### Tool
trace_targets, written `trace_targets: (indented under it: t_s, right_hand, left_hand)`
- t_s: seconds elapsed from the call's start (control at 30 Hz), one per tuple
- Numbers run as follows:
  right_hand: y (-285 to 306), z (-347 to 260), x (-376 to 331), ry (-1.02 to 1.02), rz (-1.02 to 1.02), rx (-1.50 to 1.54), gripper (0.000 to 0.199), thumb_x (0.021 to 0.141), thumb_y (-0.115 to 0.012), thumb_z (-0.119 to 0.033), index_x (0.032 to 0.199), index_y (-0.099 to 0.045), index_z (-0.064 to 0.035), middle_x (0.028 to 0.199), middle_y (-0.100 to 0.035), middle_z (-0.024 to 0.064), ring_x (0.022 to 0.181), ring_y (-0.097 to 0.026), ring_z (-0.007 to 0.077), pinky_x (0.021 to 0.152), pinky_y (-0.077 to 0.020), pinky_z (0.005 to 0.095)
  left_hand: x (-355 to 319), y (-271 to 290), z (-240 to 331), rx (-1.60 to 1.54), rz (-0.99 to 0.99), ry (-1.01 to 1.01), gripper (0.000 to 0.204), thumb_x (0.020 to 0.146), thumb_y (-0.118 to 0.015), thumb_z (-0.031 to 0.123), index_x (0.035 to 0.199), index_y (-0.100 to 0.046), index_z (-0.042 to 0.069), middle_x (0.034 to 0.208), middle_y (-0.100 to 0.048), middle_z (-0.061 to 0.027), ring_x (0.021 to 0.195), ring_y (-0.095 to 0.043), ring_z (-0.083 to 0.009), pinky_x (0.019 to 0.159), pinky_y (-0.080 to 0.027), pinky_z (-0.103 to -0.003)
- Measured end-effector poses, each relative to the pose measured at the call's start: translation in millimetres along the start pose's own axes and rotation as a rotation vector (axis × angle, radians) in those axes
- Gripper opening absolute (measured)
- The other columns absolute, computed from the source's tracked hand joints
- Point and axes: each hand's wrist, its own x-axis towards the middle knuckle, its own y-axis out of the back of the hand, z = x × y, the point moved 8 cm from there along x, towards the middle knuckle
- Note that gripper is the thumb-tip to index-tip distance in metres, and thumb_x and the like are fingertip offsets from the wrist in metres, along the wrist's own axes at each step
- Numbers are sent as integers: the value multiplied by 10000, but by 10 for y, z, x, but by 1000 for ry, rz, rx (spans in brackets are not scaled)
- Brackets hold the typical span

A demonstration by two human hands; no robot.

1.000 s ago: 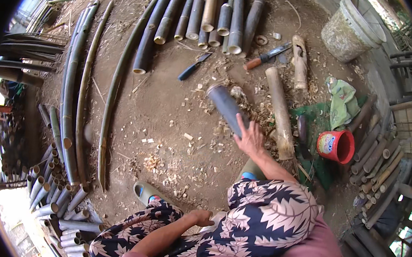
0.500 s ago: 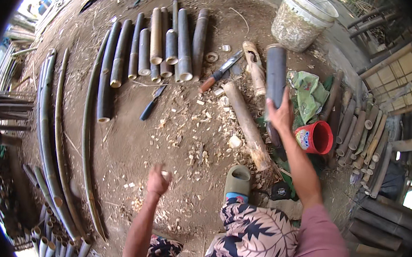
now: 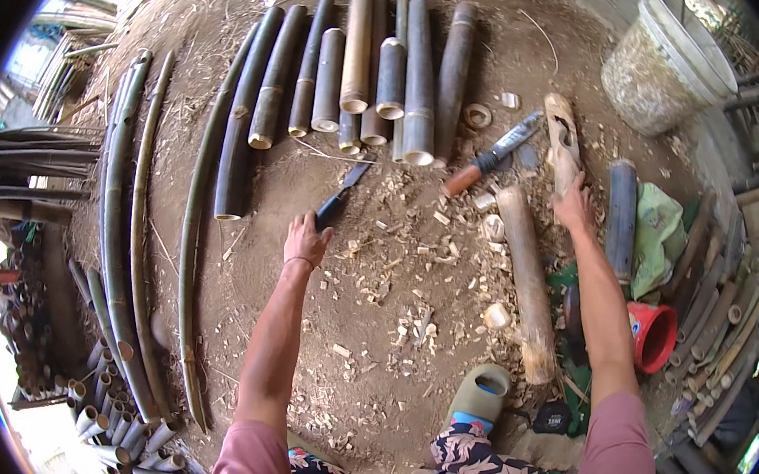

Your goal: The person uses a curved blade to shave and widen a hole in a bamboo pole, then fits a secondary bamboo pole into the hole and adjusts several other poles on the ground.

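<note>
My left hand (image 3: 305,241) is at the near end of a small dark-handled knife (image 3: 340,194) on the dirt ground, its fingers closed about the handle. Farther right, my right hand (image 3: 574,205) grips the near end of a pale bamboo piece (image 3: 562,137) with openings cut in its side. Left of that piece lies a larger knife (image 3: 495,153) with a brown handle. Between my arms, a thick pale bamboo log (image 3: 527,282) rests among wood chips. A dark bamboo tube (image 3: 620,226) lies right of my right hand, beside a green cloth (image 3: 659,234).
Several cut bamboo tubes (image 3: 420,78) lie in a row at the far side. Long bamboo poles (image 3: 190,257) stretch along the left. A dirty white bucket (image 3: 651,76) stands far right, and a red container (image 3: 657,338) lies nearer. More bamboo is stacked at both sides.
My right hand has let go of the dark bamboo tube, now lying by the green cloth, and taken the cut bamboo piece. My left hand has moved forward to the small knife.
</note>
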Motion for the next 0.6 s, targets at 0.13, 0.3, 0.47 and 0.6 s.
trace_targets:
  t_s: [0.13,0.3,0.47,0.6]
  right_hand:
    - [198,270,249,108,-25,478,737,805,-660,-366,1373,-405,29,1214,-590,246,1061,-607,371,904,-490,445]
    - [183,-782,-1973,465,-147,674,750,776,-701,-149,1387,-314,51,1145,-476,231,901,-597,301,702,-568,416]
    - [-849,-1028,-3032,599,-132,132,893,737,-757,-323,1426,-298,11,1134,-396,195,997,-462,326,822,-505,450]
    - [-828,-1221,-3240,664,-110,249,869,761,-755,-361,1424,-326,4,1236,-393,206,1142,-427,361,979,-396,467]
  left_hand:
    - [141,-327,403,-220,-247,-76,342,859,-594,341,1053,-625,60,895,-653,-196,882,-627,-405,817,-497,-448]
    - [-829,-29,139,-1046,-168,316,429,891,-504,389,950,-571,-31,661,-524,-72,587,-563,-134,484,-491,-323]
    - [-1671,360,149,-963,89,374,332,919,-505,293,1006,-559,-23,665,-511,-21,495,-485,-109,431,-457,-296]
    - [-1810,520,655,-850,4,243,274,910,-551,216,1077,-560,-2,713,-580,-84,575,-559,-184,512,-486,-357]
